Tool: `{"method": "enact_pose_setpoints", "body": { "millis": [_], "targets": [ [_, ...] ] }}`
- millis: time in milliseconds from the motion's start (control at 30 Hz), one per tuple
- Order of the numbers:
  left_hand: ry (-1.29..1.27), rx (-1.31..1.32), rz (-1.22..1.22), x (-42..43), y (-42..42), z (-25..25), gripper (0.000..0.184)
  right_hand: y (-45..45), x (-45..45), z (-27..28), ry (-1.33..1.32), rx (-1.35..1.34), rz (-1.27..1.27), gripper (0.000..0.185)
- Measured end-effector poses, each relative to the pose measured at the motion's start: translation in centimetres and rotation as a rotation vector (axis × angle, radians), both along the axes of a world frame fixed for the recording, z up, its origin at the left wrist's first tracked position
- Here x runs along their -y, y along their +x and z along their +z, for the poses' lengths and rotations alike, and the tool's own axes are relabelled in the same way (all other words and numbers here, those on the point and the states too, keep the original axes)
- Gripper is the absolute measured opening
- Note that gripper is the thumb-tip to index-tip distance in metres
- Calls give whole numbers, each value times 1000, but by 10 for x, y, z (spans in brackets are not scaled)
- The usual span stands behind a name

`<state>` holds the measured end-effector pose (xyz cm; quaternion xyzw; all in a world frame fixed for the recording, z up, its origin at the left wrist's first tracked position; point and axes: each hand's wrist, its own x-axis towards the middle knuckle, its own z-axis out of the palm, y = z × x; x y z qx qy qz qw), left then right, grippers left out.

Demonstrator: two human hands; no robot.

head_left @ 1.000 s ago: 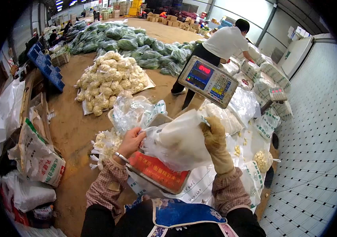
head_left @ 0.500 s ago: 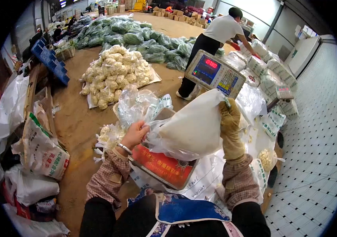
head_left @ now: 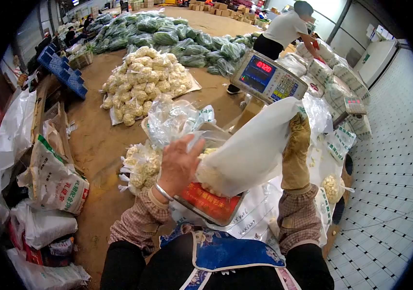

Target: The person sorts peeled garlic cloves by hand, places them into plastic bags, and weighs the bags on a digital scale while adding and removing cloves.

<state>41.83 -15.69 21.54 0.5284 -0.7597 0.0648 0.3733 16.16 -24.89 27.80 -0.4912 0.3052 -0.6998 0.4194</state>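
My right hand (head_left: 297,150), in a tan work glove, grips the upper corner of a milky white plastic bag (head_left: 252,150), which is tilted over the scale. At the bag's lower left, pale pieces like peeled garlic cloves (head_left: 210,179) show near the opening of a clear bag. My bare left hand (head_left: 180,162), with a bracelet, is beside that opening, fingers spread and slightly blurred. Below lies the scale's red-labelled pan (head_left: 209,200); much of it is hidden by the bag. The scale's display (head_left: 267,77) reads about 0720 in red digits.
Filled bags of pale pieces (head_left: 143,87) are piled ahead, with green-filled bags (head_left: 168,36) behind. A co-worker (head_left: 286,36) leans over white sacks (head_left: 322,70) at the right. Crumpled clear bags (head_left: 170,121) lie beyond my left hand. Sacks (head_left: 54,181) line the left.
My left hand has let go of the clear plastic edge and opened its fingers. The white bag has tilted and moved up and right with my right hand. The display went from 0780 to 0720.
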Motion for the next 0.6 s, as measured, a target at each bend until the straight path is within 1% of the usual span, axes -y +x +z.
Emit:
{"method": "enact_pose_setpoints", "body": {
  "millis": [33, 67, 100, 167, 200, 233, 300, 333, 367, 433, 467, 533, 567, 600],
  "targets": [
    [-47, 147, -58, -5, -6, 3, 41, -2, 0, -4, -42, 105, 56, 27],
    [57, 99, -148, -1, -9, -2, 37, -4, -1, -8, -83, 215, 111, 27],
    [66, 102, -157, 7, -9, -14, 37, -4, -2, -9, -74, 219, 102, 27],
    [119, 57, -197, 32, -5, -47, 34, -3, -1, -4, -131, 273, 234, 27],
    [151, -42, -211, 37, -6, -50, 23, 0, -1, -2, -100, 202, 61, 26],
    [151, -39, -222, 41, -4, -53, 23, 0, 1, -1, -101, 203, 50, 26],
    [278, -59, -233, 47, 1, -61, 16, -1, 5, 0, -143, 314, 184, 25],
    [355, -83, -210, 48, 0, -58, 12, 0, 5, 2, -164, 366, 202, 25],
    [357, -79, -214, 50, 0, -58, 12, -1, 8, 3, -164, 370, 197, 25],
    [340, -145, -225, 57, 1, -57, 9, -6, 15, 5, -119, 369, 120, 25],
    [337, -142, -228, 57, 0, -42, 9, -12, 15, 9, -123, 371, 118, 25],
    [78, -91, -161, 56, 3, -12, 5, -28, 13, 19, -219, 394, 178, 24],
    [82, -90, -164, 55, 3, -1, 5, -38, 15, 18, -179, 298, 12, 25],
    [5, -59, -154, 54, 3, 9, 5, -43, 18, 11, -156, 232, -80, 27]
  ]
}}
